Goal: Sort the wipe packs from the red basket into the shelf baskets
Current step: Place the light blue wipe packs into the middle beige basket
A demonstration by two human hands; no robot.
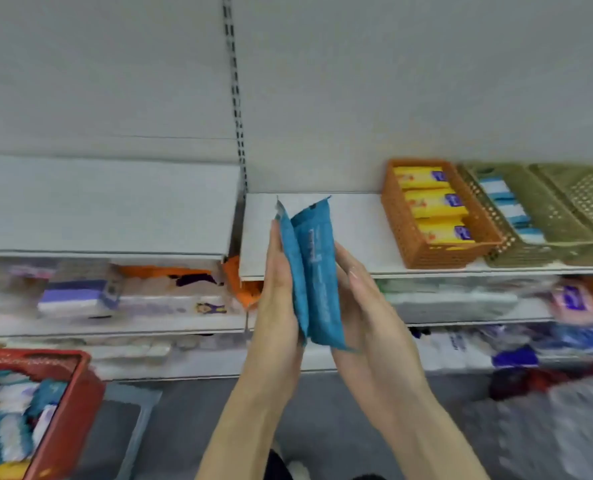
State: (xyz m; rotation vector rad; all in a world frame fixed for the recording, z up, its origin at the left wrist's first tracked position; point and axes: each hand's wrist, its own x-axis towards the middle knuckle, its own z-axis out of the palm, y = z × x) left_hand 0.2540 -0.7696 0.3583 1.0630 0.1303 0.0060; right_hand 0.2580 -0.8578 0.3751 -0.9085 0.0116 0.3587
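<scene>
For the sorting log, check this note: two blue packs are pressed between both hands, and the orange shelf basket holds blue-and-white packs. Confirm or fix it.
One error: the head view shows the orange shelf basket holding yellow packs, not blue-and-white ones. The two blue packs are indeed pressed between the left hand and right hand.

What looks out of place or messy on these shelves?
Nothing looks spilled or damaged. The orange basket holds its yellow packs in a tidy row. One oddity: the left shelf board sits higher than the right shelf board.
</scene>
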